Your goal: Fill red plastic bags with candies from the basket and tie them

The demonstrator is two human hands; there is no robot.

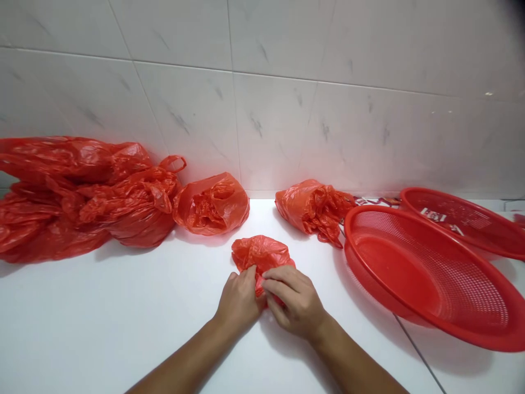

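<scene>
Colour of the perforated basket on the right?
The perforated basket is solid red, rim and mesh alike; it shows best in the head view.

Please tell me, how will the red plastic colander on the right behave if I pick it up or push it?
The red plastic colander is probably light for its size, because its wall looks thin and has many small holes. It is likely fairly stiff, as it keeps its round shape. It appears tilted, so a push could probably tip or slide it.

Bright, even light flooding the scene, faint glare glinting off the white tile wall [410, 126], soft shadows pooling beneath the red plastic bags [135, 219], wide-angle distortion bowing the frame's edges, dark blur smudging the upper right corner
</scene>
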